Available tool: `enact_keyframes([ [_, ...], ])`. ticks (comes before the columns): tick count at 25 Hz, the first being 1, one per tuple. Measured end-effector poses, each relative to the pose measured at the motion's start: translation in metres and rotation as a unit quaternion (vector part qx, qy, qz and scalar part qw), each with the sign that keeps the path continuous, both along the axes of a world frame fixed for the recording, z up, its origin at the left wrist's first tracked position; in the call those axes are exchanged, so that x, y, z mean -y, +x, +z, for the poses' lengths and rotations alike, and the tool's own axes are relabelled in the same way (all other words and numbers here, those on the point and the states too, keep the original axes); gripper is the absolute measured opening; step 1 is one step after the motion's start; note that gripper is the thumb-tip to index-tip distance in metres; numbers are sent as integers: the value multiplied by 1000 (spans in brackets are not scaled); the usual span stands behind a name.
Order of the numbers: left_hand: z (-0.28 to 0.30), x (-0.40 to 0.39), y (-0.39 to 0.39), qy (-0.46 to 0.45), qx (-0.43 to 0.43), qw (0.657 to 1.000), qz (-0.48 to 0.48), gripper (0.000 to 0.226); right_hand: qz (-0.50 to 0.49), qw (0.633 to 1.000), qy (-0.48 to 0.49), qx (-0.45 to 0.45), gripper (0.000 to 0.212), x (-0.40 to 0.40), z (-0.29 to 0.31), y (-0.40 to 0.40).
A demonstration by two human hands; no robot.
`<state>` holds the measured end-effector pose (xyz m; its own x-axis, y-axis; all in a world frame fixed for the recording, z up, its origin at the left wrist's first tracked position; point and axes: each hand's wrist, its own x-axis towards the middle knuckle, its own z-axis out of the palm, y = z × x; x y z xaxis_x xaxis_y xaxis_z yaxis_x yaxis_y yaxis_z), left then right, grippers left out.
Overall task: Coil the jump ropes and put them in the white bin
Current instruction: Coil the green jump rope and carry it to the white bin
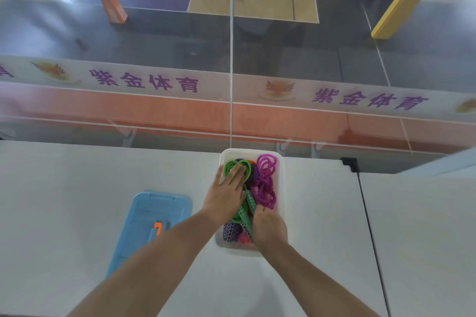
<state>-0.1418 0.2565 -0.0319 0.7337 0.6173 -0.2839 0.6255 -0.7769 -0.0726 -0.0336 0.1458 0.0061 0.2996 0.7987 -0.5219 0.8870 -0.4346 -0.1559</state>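
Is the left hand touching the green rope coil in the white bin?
Touching. The head view shows the left hand lying flat with straight fingers on the green rope coil inside the white bin.

Bystanders on the white table

A blue lid (154, 224) lies at lower left, an orange-and-grey tool (155, 231) resting on it; a lettered banner (144, 81) crosses mid-frame.

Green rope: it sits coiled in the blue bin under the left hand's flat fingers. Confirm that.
Not quite. The head view shows the green rope coiled in the white bin, not a blue one, under the left hand's flat fingers. The blue thing is a lid lying on the table to the left.
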Motion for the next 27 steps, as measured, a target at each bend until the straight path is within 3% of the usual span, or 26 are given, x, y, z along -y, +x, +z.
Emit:
enact_keyframes([
  [5,2,-10,1,-28,-21,999,-15,69,-34,999,12,-16,36,-11,-23,-2],
  [8,3,-17,-8,-66,-80,991,-79,91,-37,998,-3,-42,38,-2,-36,2],
  [10,1,-18,-9,-68,-106,987,-103,105,-18,998,-14,-62,33,6,-39,2],
  [12,-3,-12,-3,-59,-110,988,-95,105,-16,996,18,-85,26,13,-36,-2],
  [15,-2,-6,2,-55,-112,989,-79,99,4,994,108,-30,11,23,-23,1],
  [18,6,10,-10,-18,-51,997,-50,83,-7,993,111,-42,26,30,2,10],
  [21,15,36,-26,-36,46,998,10,65,4,992,119,-46,32,30,20,11],
  [27,28,49,-115,-11,209,971,120,35,59,984,129,-107,44,1,47,-47],
])
